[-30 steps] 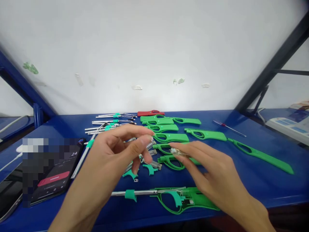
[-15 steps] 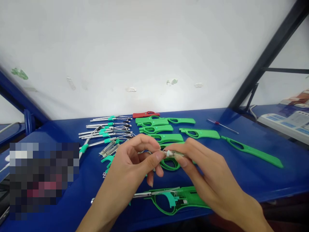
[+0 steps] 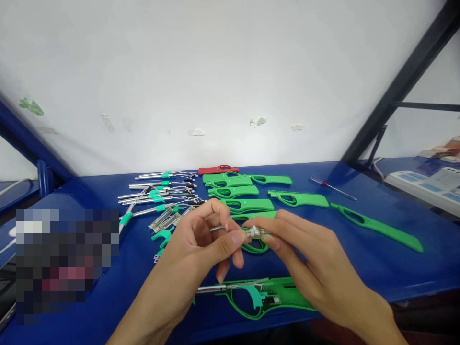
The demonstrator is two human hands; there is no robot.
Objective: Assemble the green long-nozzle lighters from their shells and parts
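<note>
My right hand grips a small clear lighter fuel tank with a white valve at its end. The fingers of my left hand pinch that valve end; a thin silvery piece shows among them, its kind unclear. Below both hands lies an open green lighter shell, holding a metal barrel, a turquoise trigger and wires. My right wrist covers part of its handle. Several more clear fuel tanks and turquoise triggers lie left of my hands.
Green lighter shells lie in the middle and right of the blue table, a red one at the back. Metal barrels with wires are at left. A screwdriver and a white power strip are at right.
The fuel tank has turned slightly between my fingers, showing more of its white valve. My left fingers have shifted a little, and the silvery piece among them shows more clearly.
</note>
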